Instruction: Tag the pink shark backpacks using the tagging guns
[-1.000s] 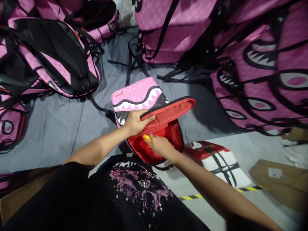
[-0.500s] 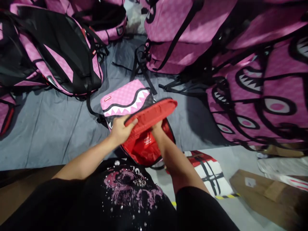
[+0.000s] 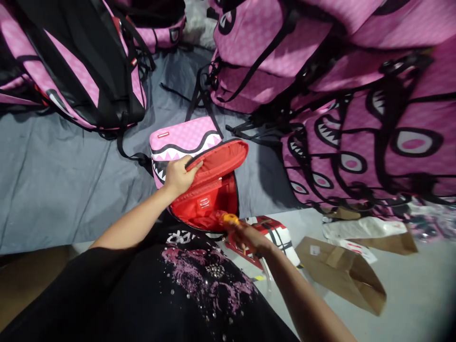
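A small pink bag (image 3: 188, 130) with a shark-teeth print lies on the grey cloth in front of me, its red-lined flap (image 3: 224, 159) raised. My left hand (image 3: 180, 176) pinches the flap's left edge. Inside, the red lining (image 3: 217, 194) and a white label show. At the bag's near right edge, my right hand (image 3: 247, 237) is closed around an orange tool (image 3: 231, 219), whose front end is blurred against the red lining.
Pink backpacks crowd the right (image 3: 363, 142) and a black-and-pink one (image 3: 89, 61) lies at upper left. The grey cloth (image 3: 71, 175) covers the table. Beyond its near edge are a red-and-white bag (image 3: 281, 237) and an opened cardboard box (image 3: 335, 266).
My right hand has come out from under the flap toward the near right edge, and the orange tool now shows in it. My left hand still holds the flap; the view has shifted slightly.
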Available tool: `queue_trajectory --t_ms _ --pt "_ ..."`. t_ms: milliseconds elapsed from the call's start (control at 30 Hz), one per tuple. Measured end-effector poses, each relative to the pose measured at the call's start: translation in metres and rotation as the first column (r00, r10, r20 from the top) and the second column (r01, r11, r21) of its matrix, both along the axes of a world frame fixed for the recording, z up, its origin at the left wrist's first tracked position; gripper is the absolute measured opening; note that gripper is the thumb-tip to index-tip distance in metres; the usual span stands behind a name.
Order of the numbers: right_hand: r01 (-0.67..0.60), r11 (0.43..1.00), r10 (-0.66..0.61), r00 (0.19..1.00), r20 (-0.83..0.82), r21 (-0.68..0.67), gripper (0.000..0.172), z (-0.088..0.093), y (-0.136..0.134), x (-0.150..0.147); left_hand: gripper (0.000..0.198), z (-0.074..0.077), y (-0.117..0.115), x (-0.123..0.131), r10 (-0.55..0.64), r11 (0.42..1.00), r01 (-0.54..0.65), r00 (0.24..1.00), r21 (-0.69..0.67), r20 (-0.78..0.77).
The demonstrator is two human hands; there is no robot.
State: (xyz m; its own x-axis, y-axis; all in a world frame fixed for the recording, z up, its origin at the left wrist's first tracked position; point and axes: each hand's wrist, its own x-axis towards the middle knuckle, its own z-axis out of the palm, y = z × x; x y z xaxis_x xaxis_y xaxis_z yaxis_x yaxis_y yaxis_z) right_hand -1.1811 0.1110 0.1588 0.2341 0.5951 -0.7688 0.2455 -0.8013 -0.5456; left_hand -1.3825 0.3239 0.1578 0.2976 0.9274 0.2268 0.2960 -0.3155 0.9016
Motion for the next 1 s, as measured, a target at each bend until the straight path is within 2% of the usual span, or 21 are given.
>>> queue_trajectory --t_ms 100,200,333,433,500,633,767,900,1000 --pt "0.195 0.98 -0.171 0.935 -0.312 0.048 0.064 -0.032 0.024 -0.006 0.043 0.002 -0.003 0.003 -0.099 0.995 0.099 0.995 0.015 -0.007" --pt "0.421 0.903 -0.317 0.791 -0.523 0.089 0.062 -0.064 0.035 -0.029 0.047 0.005 -0.002 0.006 -0.154 0.986 0.156 0.988 0.057 -0.03" --pt "0.662 0.745 -0.462 0.597 -0.656 0.078 0.06 -0.086 0.019 -0.053 0.048 0.007 0.004 0.011 -0.166 0.978 0.169 0.986 0.12 -0.035" --pt "0.743 0.667 -0.507 0.498 -0.704 0.045 0.058 -0.094 0.018 -0.057 0.047 0.006 0.006 0.017 -0.233 0.959 0.238 0.971 0.156 -0.048" --pt "0.733 0.68 -0.492 0.462 -0.738 0.005 0.055 -0.099 0.024 -0.059 0.046 0.006 0.008 0.021 -0.285 0.942 0.288 0.957 0.171 -0.044" --pt "0.605 0.791 -0.414 0.423 -0.806 -0.09 0.047 -0.107 0.033 -0.068 0.049 0.01 0.016 0.026 -0.34 0.914 0.347 0.938 0.21 -0.07" --pt "0.585 0.806 -0.391 0.409 -0.825 -0.091 0.051 -0.108 0.032 -0.074 0.056 0.016 0.025 0.029 -0.374 0.892 0.404 0.912 0.205 -0.168" --pt "0.547 0.834 -0.379 0.472 -0.796 -0.073 0.049 -0.105 0.036 -0.079 0.056 0.014 0.032 0.033 -0.423 0.876 0.452 0.887 0.166 -0.186" --pt "0.502 0.864 -0.374 0.586 -0.719 -0.04 0.05 -0.099 0.041 -0.084 0.053 0.01 0.038 0.036 -0.446 0.863 0.474 0.877 0.175 -0.18"
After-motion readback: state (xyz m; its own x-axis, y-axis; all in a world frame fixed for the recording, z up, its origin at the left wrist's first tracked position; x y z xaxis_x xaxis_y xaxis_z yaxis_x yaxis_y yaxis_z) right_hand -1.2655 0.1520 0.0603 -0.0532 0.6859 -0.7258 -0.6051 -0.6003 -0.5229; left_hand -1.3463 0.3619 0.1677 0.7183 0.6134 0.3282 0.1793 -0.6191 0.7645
